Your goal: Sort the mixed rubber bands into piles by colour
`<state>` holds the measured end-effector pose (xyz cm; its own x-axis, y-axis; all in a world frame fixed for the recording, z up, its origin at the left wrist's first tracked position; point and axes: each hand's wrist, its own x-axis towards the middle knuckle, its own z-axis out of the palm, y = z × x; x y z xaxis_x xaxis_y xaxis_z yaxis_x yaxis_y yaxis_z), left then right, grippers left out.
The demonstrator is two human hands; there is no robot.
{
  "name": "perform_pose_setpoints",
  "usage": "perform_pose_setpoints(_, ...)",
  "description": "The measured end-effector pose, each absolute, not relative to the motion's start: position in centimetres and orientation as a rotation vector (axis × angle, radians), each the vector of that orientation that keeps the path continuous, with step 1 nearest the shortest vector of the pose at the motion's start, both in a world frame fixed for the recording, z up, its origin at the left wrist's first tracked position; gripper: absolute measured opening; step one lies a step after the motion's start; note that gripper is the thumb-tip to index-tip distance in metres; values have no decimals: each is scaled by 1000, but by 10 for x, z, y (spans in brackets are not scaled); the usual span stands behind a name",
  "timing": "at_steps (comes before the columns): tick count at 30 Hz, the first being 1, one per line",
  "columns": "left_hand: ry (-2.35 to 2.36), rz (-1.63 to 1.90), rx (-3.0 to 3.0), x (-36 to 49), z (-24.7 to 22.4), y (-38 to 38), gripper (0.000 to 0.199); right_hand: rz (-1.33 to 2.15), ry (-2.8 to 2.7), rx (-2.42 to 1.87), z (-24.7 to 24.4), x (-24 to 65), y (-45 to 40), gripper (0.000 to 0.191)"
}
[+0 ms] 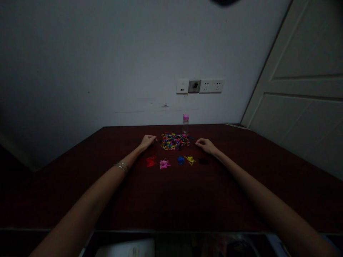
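A mixed pile of small thin coloured loops [175,141], like rubber bands, lies towards the back of the dark red table. My left hand [148,140] rests just left of it, fingers curled in. On the pile's right side is my right hand [205,144], thumb and fingers drawn together. Whether either hand holds a small piece is too dark to see. Nearer me sit separate little heaps: red [150,161], pink [164,164], blue [181,160], yellow [190,160] and a black one [203,161] that barely shows.
Behind the pile stands a clear bottle with a pink cap [185,124]. Wall sockets [199,86] are above the table [166,200]. A panelled door [300,82] is at right. Below the table's front edge, a pale object [128,248] lies among dark things.
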<state>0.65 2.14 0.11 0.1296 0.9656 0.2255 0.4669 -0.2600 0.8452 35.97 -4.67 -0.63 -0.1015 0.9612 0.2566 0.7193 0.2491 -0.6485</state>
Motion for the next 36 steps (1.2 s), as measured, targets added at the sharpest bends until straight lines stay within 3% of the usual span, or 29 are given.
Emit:
perform_pose_setpoints(5,1367,1068,1797,7,1,19,36,870,-2041,-1324,7,376,-64,40)
perform_pose_setpoints(13,1369,1058,1806,7,1,18,36,1185,-2288,-1271,38,389,-91,36)
perform_pose_setpoints(25,1321,829,2057,10,7,16,26,1257,-2205,-1289,35,391,-89,32)
perform_pose_setpoints(36,1165,590,2201,14,20,11,30,1266,-2052,-1326,30,392,-89,41)
